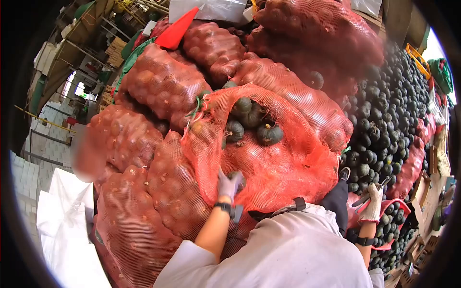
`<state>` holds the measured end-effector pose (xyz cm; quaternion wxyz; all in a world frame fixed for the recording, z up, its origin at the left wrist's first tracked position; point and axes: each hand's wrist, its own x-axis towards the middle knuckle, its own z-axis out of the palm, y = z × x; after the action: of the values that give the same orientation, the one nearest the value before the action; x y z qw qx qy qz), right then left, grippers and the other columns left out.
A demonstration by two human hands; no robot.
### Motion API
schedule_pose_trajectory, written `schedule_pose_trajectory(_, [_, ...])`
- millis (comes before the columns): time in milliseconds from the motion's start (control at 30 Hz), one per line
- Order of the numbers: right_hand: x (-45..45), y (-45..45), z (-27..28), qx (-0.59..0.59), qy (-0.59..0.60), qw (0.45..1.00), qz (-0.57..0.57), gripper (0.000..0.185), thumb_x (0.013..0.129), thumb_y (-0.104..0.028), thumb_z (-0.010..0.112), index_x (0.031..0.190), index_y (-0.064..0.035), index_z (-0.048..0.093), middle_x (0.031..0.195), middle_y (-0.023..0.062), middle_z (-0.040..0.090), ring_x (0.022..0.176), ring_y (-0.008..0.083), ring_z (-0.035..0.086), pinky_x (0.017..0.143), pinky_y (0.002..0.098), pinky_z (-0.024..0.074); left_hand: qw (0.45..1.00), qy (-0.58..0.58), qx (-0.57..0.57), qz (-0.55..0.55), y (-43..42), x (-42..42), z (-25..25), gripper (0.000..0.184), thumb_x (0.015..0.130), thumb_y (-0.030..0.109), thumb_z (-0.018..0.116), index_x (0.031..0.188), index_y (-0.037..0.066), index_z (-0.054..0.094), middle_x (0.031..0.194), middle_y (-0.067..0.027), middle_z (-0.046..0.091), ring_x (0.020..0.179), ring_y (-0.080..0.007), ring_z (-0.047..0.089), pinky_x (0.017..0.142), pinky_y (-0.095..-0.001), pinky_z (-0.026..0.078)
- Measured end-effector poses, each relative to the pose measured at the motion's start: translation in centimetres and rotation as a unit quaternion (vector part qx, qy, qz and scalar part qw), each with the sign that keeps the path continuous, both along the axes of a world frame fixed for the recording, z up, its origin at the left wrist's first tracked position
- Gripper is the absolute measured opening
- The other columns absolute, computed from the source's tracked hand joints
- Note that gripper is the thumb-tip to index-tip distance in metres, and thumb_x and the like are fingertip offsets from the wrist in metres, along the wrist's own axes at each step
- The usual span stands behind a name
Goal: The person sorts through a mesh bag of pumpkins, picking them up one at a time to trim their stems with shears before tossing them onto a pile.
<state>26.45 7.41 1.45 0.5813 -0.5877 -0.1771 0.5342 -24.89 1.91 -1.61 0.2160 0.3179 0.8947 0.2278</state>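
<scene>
My left hand (228, 186), in a thin grey glove, is closed around a dark green squash (236, 178). It is low inside a slack, open red mesh sack (283, 165). Several more squashes (270, 134) lie in the mouth of this sack, beyond the hand. Off to the right, my right hand (372, 205), in a whitish glove, is closed on a pair of metal shears (384, 183), partly hidden by the fingers. Below that hand, more squashes (391, 216) show in another red mesh bag.
Full red mesh sacks (163, 81) are piled ahead and to the left. A large heap of loose dark squashes (379, 120) covers the right side. A red cone (176, 30) lies tilted on the pile. White sheeting (67, 221) stands at left, wooden crates (422, 192) at right.
</scene>
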Motion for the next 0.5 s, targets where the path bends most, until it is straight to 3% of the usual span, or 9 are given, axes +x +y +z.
schedule_pose_trajectory(33, [-0.2,-0.3,-0.3,-0.015,0.005,1.000,0.008,0.022,0.089,-0.023,0.068,0.104,-0.0144,0.054,0.083,-0.0008,0.057,0.072,0.0119,0.056,0.064,0.0274,0.0472,0.998,-0.052,0.006,-0.027,-2.7,0.1,-0.8,0.114,0.070,0.055,0.079,0.156,0.015,0.017,0.147,-0.0303,0.039,0.136,-0.0432,0.041,0.110,-0.0470,0.038])
schedule_pose_trajectory(100, [-0.6,-0.6,-0.5,-0.045,0.013,0.999,0.026,0.018,0.091,-0.019,0.066,0.103,-0.0133,0.053,0.084,-0.0012,0.056,0.074,0.0117,0.055,0.066,0.0270,0.0468,0.956,0.217,-0.037,-0.195,-4.8,2.7,-1.2,0.123,0.065,0.054,0.083,0.158,0.019,0.010,0.153,-0.0291,0.029,0.140,-0.0442,0.034,0.113,-0.0455,0.036])
schedule_pose_trajectory(133, [-1.3,-0.7,-0.5,-0.075,0.023,0.997,-0.005,0.018,0.091,-0.020,0.065,0.103,-0.0130,0.054,0.084,-0.0009,0.056,0.072,0.0123,0.055,0.065,0.0277,0.0470,0.943,0.254,-0.101,-0.189,-4.8,3.7,-1.2,0.126,0.061,0.050,0.086,0.158,0.020,0.011,0.155,-0.0262,0.026,0.141,-0.0435,0.032,0.113,-0.0450,0.036])
schedule_pose_trajectory(233, [-3.0,-0.4,0.2,-0.104,0.031,0.994,0.003,0.024,0.089,-0.021,0.069,0.108,-0.0131,0.055,0.084,-0.0001,0.057,0.070,0.0136,0.055,0.064,0.0287,0.0472,0.979,0.142,-0.120,-0.089,-1.8,2.5,-1.0,0.126,0.057,0.047,0.089,0.157,0.020,0.016,0.151,-0.0264,0.031,0.137,-0.0424,0.039,0.110,-0.0452,0.039])
schedule_pose_trajectory(267, [-3.1,-0.1,0.0,-0.092,0.038,0.995,0.008,0.025,0.088,-0.021,0.069,0.108,-0.0132,0.055,0.084,-0.0002,0.057,0.070,0.0135,0.055,0.063,0.0283,0.0468,0.983,0.105,-0.133,-0.067,-1.0,1.6,-0.3,0.125,0.054,0.048,0.090,0.155,0.019,0.021,0.146,-0.0241,0.039,0.130,-0.0406,0.047,0.106,-0.0460,0.043])
schedule_pose_trajectory(300, [-3.2,0.0,-0.5,-0.083,0.043,0.996,0.013,0.026,0.088,-0.021,0.070,0.108,-0.0133,0.055,0.083,-0.0003,0.056,0.070,0.0134,0.055,0.063,0.0278,0.0464,0.985,0.125,-0.053,-0.106,-1.8,-1.0,-2.8,0.120,0.054,0.048,0.091,0.152,0.016,0.029,0.136,-0.0192,0.050,0.122,-0.0347,0.055,0.102,-0.0437,0.046])
schedule_pose_trajectory(367, [-3.4,0.5,-0.5,-0.064,0.049,0.996,0.028,0.027,0.087,-0.022,0.071,0.108,-0.0134,0.055,0.083,-0.0006,0.056,0.069,0.0130,0.054,0.062,0.0271,0.0456,0.980,-0.171,0.064,-0.073,-2.1,-5.7,-4.9,0.108,0.060,0.043,0.090,0.148,0.014,0.035,0.129,-0.0126,0.056,0.117,-0.0268,0.057,0.100,-0.0398,0.047])
schedule_pose_trajectory(400, [-3.7,0.8,0.1,-0.054,0.051,0.997,0.034,0.027,0.087,-0.022,0.071,0.108,-0.0136,0.055,0.082,-0.0007,0.056,0.068,0.0126,0.054,0.062,0.0269,0.0453,0.926,-0.353,0.122,-0.054,-1.7,-4.3,-0.4,0.094,0.071,0.043,0.085,0.147,0.012,0.038,0.131,-0.0090,0.056,0.119,-0.0223,0.056,0.102,-0.0370,0.046])
schedule_pose_trajectory(500, [-3.8,0.9,1.0,-0.031,0.051,0.997,0.037,0.025,0.087,-0.020,0.068,0.107,-0.0148,0.053,0.081,-0.0014,0.054,0.068,0.0103,0.052,0.061,0.0258,0.0443,0.813,-0.536,0.224,-0.041,-3.0,-3.3,2.2,0.094,0.076,0.046,0.079,0.148,0.005,0.034,0.143,-0.0113,0.049,0.121,-0.0266,0.057,0.103,-0.0381,0.048])
